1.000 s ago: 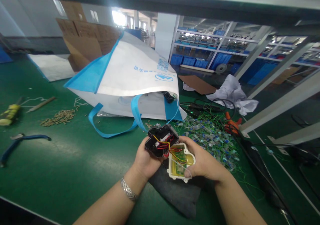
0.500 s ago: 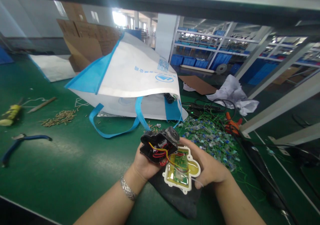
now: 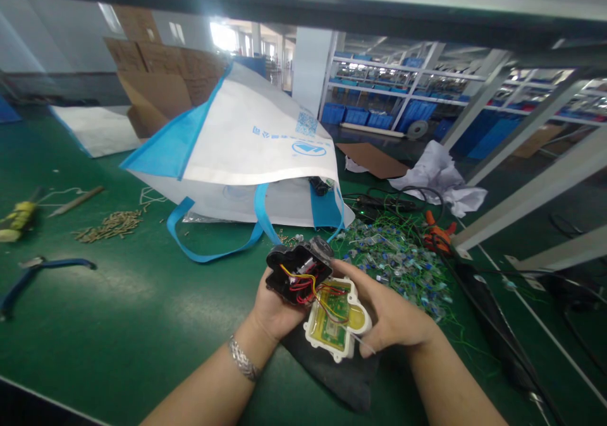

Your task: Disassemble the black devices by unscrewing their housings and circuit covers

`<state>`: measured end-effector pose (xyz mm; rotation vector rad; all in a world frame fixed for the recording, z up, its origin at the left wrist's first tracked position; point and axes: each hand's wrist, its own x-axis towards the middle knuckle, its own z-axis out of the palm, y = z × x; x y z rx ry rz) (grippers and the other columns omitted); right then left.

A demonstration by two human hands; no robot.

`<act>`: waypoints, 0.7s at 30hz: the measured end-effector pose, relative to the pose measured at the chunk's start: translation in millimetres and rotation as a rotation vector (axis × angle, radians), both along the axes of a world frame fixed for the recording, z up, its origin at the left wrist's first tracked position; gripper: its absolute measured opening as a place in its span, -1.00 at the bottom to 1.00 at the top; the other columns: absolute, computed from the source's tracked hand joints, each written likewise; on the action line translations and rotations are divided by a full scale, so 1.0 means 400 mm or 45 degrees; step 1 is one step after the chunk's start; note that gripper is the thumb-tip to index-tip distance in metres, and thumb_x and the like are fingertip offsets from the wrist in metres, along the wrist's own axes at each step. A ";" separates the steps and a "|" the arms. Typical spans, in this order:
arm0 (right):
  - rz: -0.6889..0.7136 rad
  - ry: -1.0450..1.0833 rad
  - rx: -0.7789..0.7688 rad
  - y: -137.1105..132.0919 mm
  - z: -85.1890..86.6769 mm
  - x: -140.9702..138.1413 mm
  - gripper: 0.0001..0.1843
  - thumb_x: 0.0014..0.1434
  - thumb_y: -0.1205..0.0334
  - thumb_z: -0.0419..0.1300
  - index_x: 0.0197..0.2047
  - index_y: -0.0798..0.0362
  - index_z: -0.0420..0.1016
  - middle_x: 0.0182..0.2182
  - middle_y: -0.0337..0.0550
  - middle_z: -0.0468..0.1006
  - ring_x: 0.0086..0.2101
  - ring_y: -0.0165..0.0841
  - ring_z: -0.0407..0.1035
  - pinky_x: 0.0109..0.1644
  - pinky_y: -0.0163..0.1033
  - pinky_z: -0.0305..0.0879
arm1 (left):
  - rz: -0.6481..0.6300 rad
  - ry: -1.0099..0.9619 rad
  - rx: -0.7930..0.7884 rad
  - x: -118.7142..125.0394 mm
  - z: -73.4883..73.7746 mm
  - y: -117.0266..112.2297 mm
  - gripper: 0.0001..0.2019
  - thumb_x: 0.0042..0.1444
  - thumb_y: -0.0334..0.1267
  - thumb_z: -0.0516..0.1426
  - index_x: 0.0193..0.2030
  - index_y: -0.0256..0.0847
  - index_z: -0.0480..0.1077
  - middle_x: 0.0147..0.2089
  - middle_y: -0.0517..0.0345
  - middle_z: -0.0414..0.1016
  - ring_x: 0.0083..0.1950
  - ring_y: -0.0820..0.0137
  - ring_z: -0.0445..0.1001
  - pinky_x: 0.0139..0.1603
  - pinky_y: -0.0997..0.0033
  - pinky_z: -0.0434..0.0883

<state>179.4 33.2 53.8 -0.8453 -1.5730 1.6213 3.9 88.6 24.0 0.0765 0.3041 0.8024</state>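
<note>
My left hand [image 3: 272, 309] is closed around a black plastic housing [image 3: 294, 273] with red and yellow wires spilling from its open side. My right hand [image 3: 396, 315] grips a white housing half [image 3: 336, 318] that carries a green circuit board and a yellow part. The wires join the two halves, which I hold side by side, opened apart, above a dark grey mat [image 3: 332, 369] on the green table.
A white and blue fabric bag [image 3: 246, 154] lies behind my hands. A heap of small blue parts with green wires [image 3: 401, 265] sits to the right, beside an orange tool [image 3: 437, 236]. Brass screws [image 3: 111, 224], a yellow tool [image 3: 16, 217] and a blue-handled tool [image 3: 42, 268] lie at the left.
The white half first swung down and away from the black housing, then came back up a little closer to it. Both hands kept their hold.
</note>
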 end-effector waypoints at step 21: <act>-0.015 -0.570 0.010 0.006 0.034 0.028 0.06 -0.35 0.20 0.43 0.19 0.05 -0.02 0.04 -0.06 0.24 0.01 -0.20 0.19 0.13 -0.17 0.08 | -0.043 -0.079 0.029 -0.007 0.010 -0.006 -0.77 -0.01 -0.22 0.01 -0.39 -0.31 0.43 -0.34 -0.02 0.50 -0.33 0.25 0.44 -0.23 0.17 0.38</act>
